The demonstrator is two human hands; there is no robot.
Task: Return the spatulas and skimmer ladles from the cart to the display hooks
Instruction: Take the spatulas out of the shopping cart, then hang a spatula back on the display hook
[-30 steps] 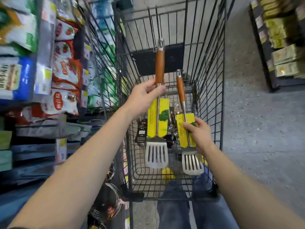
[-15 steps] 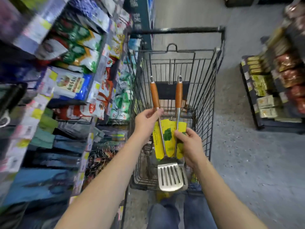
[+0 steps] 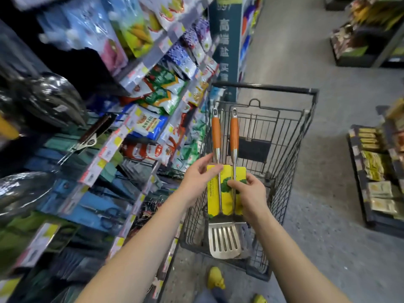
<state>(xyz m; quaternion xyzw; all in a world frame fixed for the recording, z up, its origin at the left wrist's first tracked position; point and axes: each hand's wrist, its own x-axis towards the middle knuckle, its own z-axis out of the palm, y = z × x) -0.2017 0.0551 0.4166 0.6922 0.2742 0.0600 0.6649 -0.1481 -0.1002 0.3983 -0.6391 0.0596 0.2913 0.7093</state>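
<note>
Two slotted steel spatulas with orange wooden handles and yellow card sleeves stand upright side by side over the black wire cart (image 3: 303, 119). My left hand (image 3: 196, 180) pinches the left spatula (image 3: 216, 136) at the top of its yellow card. My right hand (image 3: 249, 193) grips the right spatula (image 3: 234, 132) across its card. The two slotted blades overlap low down (image 3: 224, 239), the right one mostly hidden behind the left. What else lies in the cart is hidden from me.
Shelves of packaged food (image 3: 157, 88) run along the left, with hanging kitchen tools and scissors (image 3: 105, 213) lower down and pans (image 3: 46, 99) at far left. Low racks of goods (image 3: 376, 178) stand across the grey aisle floor on the right.
Both hands lifted the spatulas up and brought them together, side by side. My view swung upward and left toward the shelves. My left hand slid down from the wooden handle to the card.
</note>
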